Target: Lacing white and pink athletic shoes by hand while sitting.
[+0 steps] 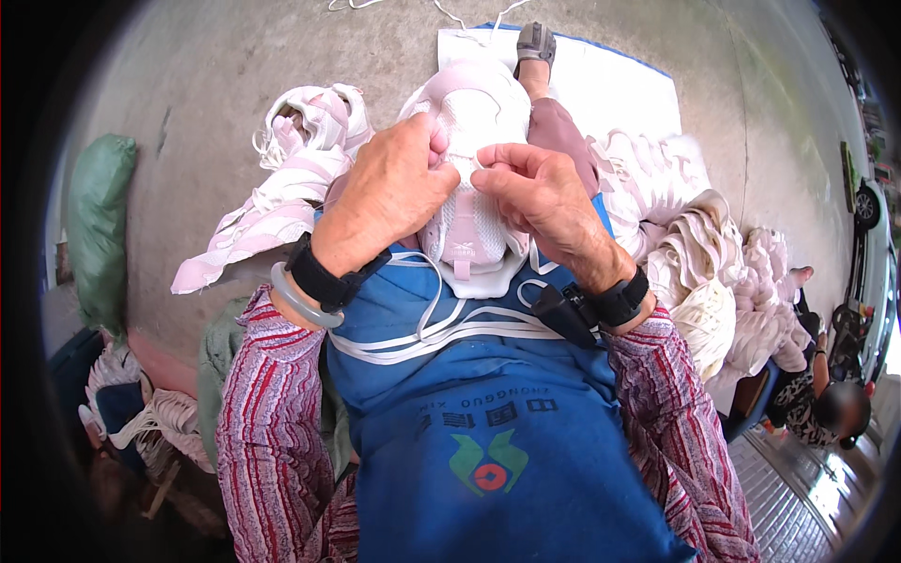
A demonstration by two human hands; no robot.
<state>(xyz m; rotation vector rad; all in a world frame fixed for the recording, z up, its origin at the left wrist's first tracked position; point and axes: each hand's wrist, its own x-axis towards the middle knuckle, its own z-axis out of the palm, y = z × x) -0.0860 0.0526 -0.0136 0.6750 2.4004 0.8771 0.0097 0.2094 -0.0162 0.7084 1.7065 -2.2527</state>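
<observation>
A white and pale pink shoe upper (463, 225) lies over my lap, its pink pull tab toward me. My left hand (389, 183) is closed at the left side of its lacing opening, fingers curled and thumb against the upper. Across from it, my right hand (540, 192) pinches a thin white piece, seemingly a shoelace end, between thumb and forefinger, just above the opening. The fingertips partly hide what they grip. White shoelaces (450, 330) run in several strands across the blue apron (488, 403) below the upper.
More pink and white uppers are heaped at left (305, 159) and right (657, 178). A bundle of white laces (704, 324) hangs at right. A white sheet (619, 89) lies ahead on the concrete floor; a green sack (101, 230) stands far left. Another person (812, 408) sits at far right.
</observation>
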